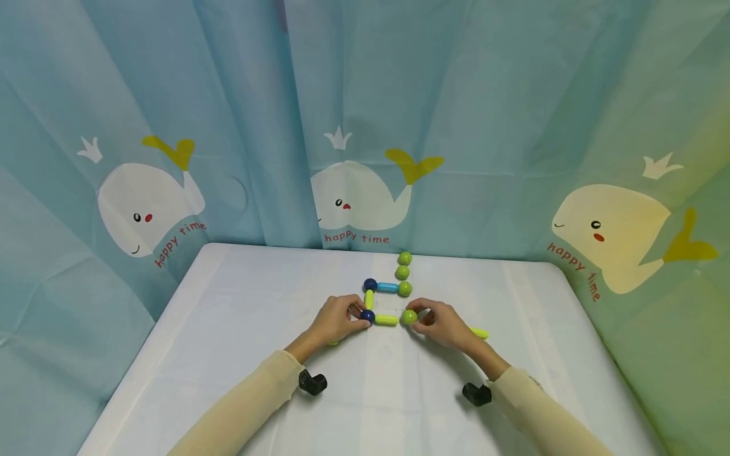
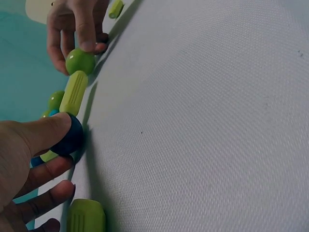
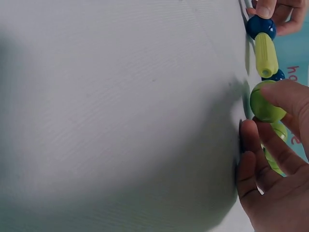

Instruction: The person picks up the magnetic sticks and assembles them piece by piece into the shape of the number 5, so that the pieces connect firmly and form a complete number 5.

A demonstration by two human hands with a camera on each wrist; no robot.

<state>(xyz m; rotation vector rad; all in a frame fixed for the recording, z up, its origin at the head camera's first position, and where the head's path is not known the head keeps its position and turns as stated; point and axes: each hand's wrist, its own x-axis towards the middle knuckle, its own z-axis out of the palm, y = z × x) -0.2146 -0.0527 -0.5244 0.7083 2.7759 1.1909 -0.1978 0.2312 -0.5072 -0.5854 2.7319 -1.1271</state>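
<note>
Green ball (image 1: 409, 317) is pinched between thumb and fingers of my right hand (image 1: 443, 324), just above the bench (image 1: 388, 392) or on it, can't tell. My left hand (image 1: 336, 318) pinches a dark blue ball (image 1: 367, 316), its other fingers loosely spread. Between the hands: a yellow-green rod (image 1: 386, 320), touching the blue ball, small gap to the green. Beyond the hands I see a light blue rod (image 1: 388, 287) and more green balls (image 1: 402, 272). Loose rod (image 1: 480, 332) beside my right wrist.
</note>
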